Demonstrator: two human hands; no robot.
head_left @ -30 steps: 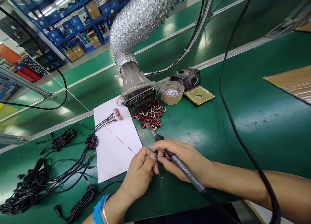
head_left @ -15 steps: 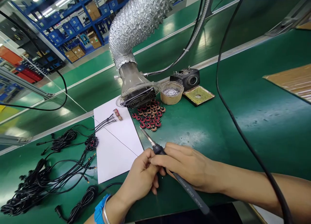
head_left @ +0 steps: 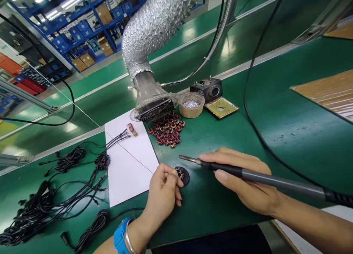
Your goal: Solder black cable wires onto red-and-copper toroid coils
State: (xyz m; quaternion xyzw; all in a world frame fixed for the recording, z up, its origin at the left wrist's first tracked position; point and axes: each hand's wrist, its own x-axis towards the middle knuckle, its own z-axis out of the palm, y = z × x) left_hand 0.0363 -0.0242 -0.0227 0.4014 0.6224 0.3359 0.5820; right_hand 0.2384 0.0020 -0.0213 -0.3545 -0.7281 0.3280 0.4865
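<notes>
My right hand [head_left: 248,184] holds a soldering iron [head_left: 231,169] like a pen, its tip pointing left above the table. The tip is apart from a small wire-wound ring coil [head_left: 180,174], which sits on a black round disc [head_left: 186,177]. At the disc's left edge, my left hand [head_left: 165,188] is closed in a pinch. A thin wire [head_left: 136,157] runs across the white sheet [head_left: 132,184] into its fingers. What else the fingers grip is hidden. A black cable [head_left: 127,210] passes in beneath the left hand.
Wound coils [head_left: 168,131] lie piled below the fume extractor hood [head_left: 156,108]. Beyond are a tub of silvery bits [head_left: 192,114], a yellow sponge tray [head_left: 222,107] and a black holder [head_left: 206,88]. Bundled black cables [head_left: 30,217] lie left. The iron's cord [head_left: 248,107] loops at right.
My right hand has moved right, away from my left hand, turning the iron flatter. The disc with its coil now shows beside my left fingers.
</notes>
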